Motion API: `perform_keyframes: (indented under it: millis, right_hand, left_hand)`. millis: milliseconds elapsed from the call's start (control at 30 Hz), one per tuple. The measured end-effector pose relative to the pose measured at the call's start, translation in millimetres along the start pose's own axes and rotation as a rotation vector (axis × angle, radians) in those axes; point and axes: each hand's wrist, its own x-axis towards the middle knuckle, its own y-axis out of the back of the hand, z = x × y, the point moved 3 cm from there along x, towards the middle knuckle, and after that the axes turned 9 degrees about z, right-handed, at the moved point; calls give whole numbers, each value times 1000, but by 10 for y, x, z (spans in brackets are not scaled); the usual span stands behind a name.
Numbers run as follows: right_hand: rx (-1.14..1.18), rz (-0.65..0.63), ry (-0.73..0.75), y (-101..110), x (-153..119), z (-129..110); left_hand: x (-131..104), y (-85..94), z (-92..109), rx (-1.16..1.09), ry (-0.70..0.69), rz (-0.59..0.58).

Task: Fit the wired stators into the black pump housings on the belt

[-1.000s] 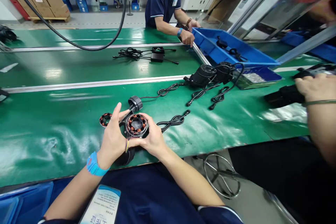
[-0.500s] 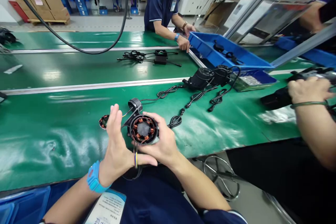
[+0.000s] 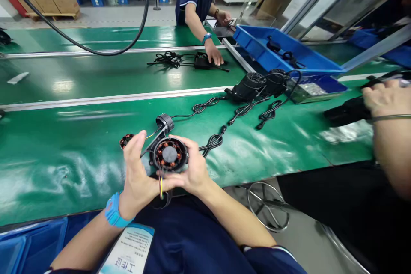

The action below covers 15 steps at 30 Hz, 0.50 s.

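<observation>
My right hand [image 3: 196, 172] is closed around the side of a round black motor housing [image 3: 170, 154], its open face up, with copper windings and a grey centre. My left hand [image 3: 138, 182] is beside the housing, fingers raised and thumb stretched under it towards my right hand. Coloured wires [image 3: 161, 184] hang from the housing across that thumb. A black arm joins the housing to a second round black part [image 3: 165, 123]. Left of it, a small copper-wound stator [image 3: 126, 140] is on the green mat, partly behind my left fingertips.
Black motor units [image 3: 250, 85] with coiled cables [image 3: 213, 141] lie ahead on the green bench [image 3: 80, 137]. Behind them stands a blue tray [image 3: 257, 47]. A co-worker's hand [image 3: 213, 51] touches a black adapter [image 3: 201, 62]; another person's hand [image 3: 388, 100] is at the right.
My left fingers have bent a little and come nearer the housing. Across the bench, the co-worker's hand has moved from the blue tray to the black adapter. The view has tilted down slightly.
</observation>
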Motion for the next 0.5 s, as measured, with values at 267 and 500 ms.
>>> perform_keyframes:
  millis: [267,500]
  right_hand:
    - [-12,-110,-31,-102,-54,180]
    - [768,-676,-430,43,-592,-186]
  left_hand:
    - [-56,-160,-75,82,74,-4]
    - [222,91,129,133,-156,239]
